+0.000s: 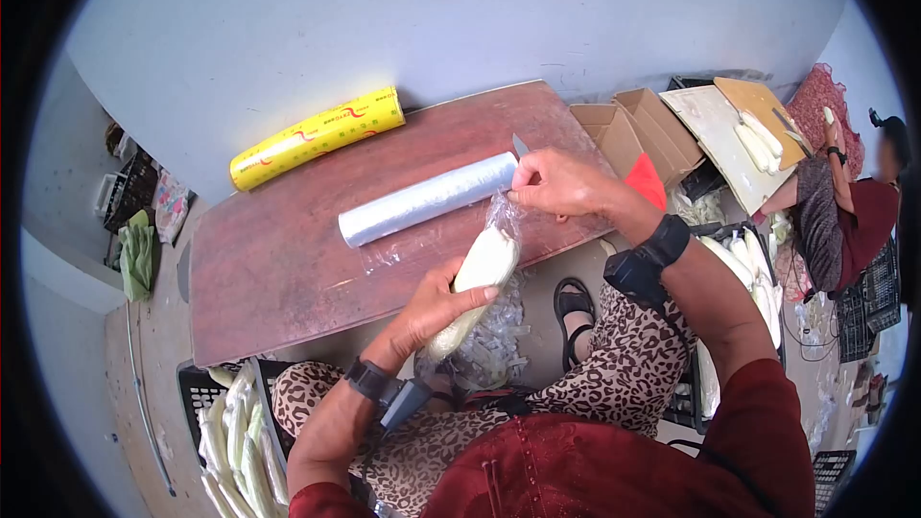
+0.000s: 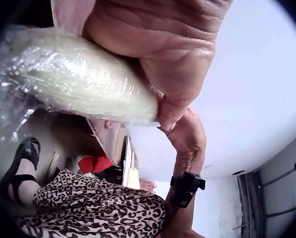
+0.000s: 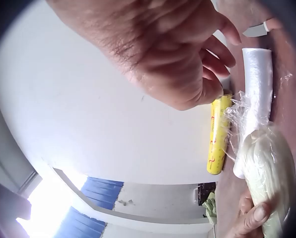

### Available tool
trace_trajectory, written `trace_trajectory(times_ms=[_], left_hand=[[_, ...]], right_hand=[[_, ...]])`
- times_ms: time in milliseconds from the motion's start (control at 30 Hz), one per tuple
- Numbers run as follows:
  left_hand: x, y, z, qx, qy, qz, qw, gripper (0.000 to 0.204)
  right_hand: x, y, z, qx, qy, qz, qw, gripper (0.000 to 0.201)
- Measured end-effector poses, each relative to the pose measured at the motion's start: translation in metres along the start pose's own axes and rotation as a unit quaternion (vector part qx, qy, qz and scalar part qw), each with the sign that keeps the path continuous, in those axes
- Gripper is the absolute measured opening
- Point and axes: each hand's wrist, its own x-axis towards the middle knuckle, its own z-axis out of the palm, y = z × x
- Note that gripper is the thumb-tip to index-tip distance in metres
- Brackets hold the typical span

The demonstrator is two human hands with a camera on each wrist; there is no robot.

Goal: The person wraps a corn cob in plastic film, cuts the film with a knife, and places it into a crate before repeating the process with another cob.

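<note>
My left hand [image 1: 434,312] grips a pale whitish vegetable [image 1: 487,259] wrapped in clear plastic film, tilted above the front of the table. In the left wrist view the wrapped vegetable [image 2: 88,79] looks glossy, with loose, crinkled film at one end. At its upper tip, my right hand [image 1: 561,182] pinches the gathered end of the film [image 1: 503,210]. Just behind lies a roll of clear film [image 1: 429,200] on the reddish-brown table [image 1: 278,259], with a stretched piece at its front edge. A knife blade [image 1: 519,145] shows beyond my right fingers.
A yellow printed roll [image 1: 317,138] lies along the wall. Crates of pale vegetables [image 1: 240,432] stand at both sides of my legs. Cardboard boxes [image 1: 633,139] are right of the table. Another person [image 1: 863,230] sits far right by a board [image 1: 720,139] with vegetables.
</note>
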Motion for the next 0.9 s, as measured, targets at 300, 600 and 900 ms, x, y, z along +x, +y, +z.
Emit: trace_trajectory(times_ms=[300,600,900], left_hand=[[-0.001,0.005,-0.004,0.020,0.003,-0.005,1.000,0.057],[0.000,0.001,-0.008,-0.078,-0.024,-0.053,0.995,0.058],[-0.001,-0.003,-0.010,-0.109,-0.035,-0.049,0.992,0.055]], right_hand=[[0.017,0.016,0.017,-0.002,0.017,-0.061,0.998,0.016],[0.013,0.008,0.004,0.110,0.072,-0.019,0.991,0.015],[0.011,0.013,-0.003,0.225,-0.033,0.015,0.974,0.028]])
